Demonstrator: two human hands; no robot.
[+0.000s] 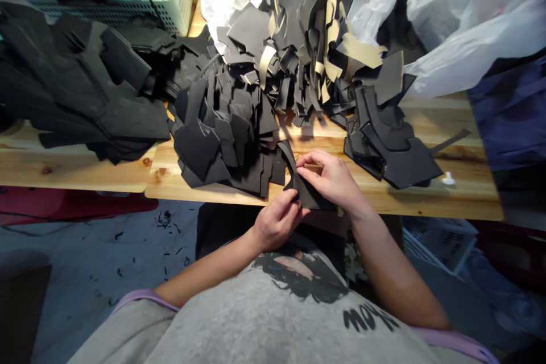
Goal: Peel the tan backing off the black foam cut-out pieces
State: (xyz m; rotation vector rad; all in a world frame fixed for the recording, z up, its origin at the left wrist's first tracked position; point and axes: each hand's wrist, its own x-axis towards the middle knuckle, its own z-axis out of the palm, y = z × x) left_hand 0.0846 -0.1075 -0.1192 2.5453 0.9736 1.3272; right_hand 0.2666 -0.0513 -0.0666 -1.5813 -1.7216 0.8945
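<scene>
At the far left a flat heap of black pieces (81,85) overhangs the near edge of the wooden table (77,168), with a pale slotted basket (170,5) behind it at the back. Next comes a dense stack of black cut-outs (217,136) reaching almost to the table's front lip, leaving only a thin bare strip of wood before the drop. Just right of it, the left hand (277,222) sits off the table edge, fingers pinched on the lower corner of a curved black piece (301,185). That piece lies across the front edge, half over the wood, half over the lap. The right hand (335,179) grips its upper part, thumb and forefinger closed on it. Behind is a loose pile of black and tan offcuts (311,40); bare wood shows between it and the hands. Further right, a small black stack (392,142) lies near the white plastic bag (464,17).
</scene>
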